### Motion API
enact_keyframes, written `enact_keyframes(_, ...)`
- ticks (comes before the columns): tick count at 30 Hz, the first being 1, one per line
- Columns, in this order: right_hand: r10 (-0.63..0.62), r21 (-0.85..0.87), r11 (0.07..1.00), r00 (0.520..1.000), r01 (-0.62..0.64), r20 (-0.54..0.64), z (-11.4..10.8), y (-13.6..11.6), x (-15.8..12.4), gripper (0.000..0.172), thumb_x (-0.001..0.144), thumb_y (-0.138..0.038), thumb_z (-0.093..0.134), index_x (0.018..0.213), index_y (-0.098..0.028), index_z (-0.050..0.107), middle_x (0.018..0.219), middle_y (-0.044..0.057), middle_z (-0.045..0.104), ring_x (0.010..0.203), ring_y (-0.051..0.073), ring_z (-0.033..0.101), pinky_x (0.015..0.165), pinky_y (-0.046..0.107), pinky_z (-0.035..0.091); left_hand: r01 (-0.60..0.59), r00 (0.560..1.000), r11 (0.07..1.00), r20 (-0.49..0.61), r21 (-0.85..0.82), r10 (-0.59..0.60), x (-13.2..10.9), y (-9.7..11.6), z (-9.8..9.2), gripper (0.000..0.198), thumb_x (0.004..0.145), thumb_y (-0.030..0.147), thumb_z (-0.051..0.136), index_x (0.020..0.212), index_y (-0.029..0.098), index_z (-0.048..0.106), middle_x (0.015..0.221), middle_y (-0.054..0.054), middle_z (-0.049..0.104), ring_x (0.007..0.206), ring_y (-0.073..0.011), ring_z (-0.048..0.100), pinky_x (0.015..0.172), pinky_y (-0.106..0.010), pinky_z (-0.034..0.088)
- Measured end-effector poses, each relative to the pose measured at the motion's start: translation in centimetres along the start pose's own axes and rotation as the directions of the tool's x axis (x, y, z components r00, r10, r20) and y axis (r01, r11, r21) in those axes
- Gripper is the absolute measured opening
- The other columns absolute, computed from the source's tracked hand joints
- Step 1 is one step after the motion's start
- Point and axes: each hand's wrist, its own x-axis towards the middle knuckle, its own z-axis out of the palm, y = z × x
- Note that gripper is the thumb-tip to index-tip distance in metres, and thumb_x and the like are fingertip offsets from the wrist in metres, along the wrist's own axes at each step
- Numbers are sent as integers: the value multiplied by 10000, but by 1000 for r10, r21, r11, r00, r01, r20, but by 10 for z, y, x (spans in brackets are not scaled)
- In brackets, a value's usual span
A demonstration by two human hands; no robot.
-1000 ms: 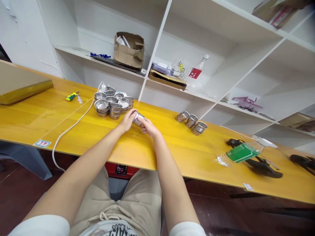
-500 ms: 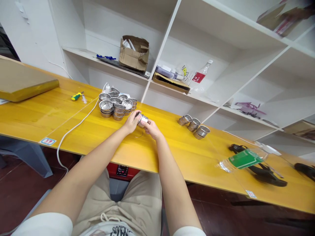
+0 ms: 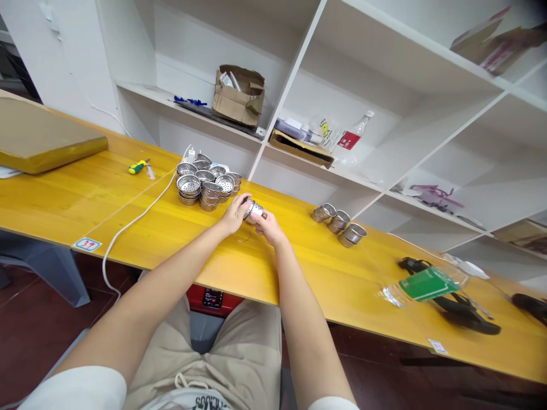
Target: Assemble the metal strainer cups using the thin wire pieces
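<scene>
A small perforated metal cup (image 3: 253, 210) is held between both my hands over the yellow table (image 3: 128, 228). My left hand (image 3: 235, 213) wraps its left side with curled fingers. My right hand (image 3: 267, 225) pinches its right end. Just left of my hands stands a pile of several similar perforated metal cups (image 3: 206, 183), stacked in short columns. A thin wire ring (image 3: 244, 235) lies on the table under my hands. To the right, three metal cups (image 3: 339, 222) lie on their sides in a row.
A white cable (image 3: 137, 219) runs across the table's left part past a yellow-green screwdriver (image 3: 137, 167). A flat gold box (image 3: 38, 142) lies far left. A clear bottle with a green label (image 3: 423, 285) and black items lie at right. White shelves stand behind.
The view has drifted so everything sits slightly right and lower. My hands stay together on the metal cup, turning it a little.
</scene>
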Motion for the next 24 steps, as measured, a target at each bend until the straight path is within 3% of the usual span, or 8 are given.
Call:
enact_keyframes(5, -22, -35, 999, 999, 21, -40, 1, -3, -1, 518, 655, -539, 841, 944, -201, 575, 669, -81, 410, 537, 65, 264, 454, 196, 196, -39, 998, 996, -51, 82, 43, 2, 1, 0, 414, 1009, 420, 418, 1299, 195, 608, 1311, -112, 639, 1260, -257, 585, 1143, -394, 430)
enact_keyframes(11, -30, -128, 992, 994, 16, -104, 2, -6, -1, 607, 595, -481, 869, 1058, -169, 630, 739, -47, 527, 590, 76, 383, 473, 192, 261, 48, 991, 996, -129, 78, -38, 8, -1, -4, 374, 1034, 435, 392, 1169, 200, 650, 1197, -96, 700, 1148, -256, 631, 1078, -407, 479)
enact_keyframes(24, -28, -116, 993, 992, 14, -124, 4, -6, 1, 573, 574, -403, 901, 1033, -175, 644, 740, -29, 561, 631, 104, 461, 478, 197, 323, -5, 999, 989, -46, 150, 12, 5, 1, -3, 364, 1017, 403, 420, 1227, 197, 634, 1241, -111, 667, 1227, -263, 604, 1131, -420, 451)
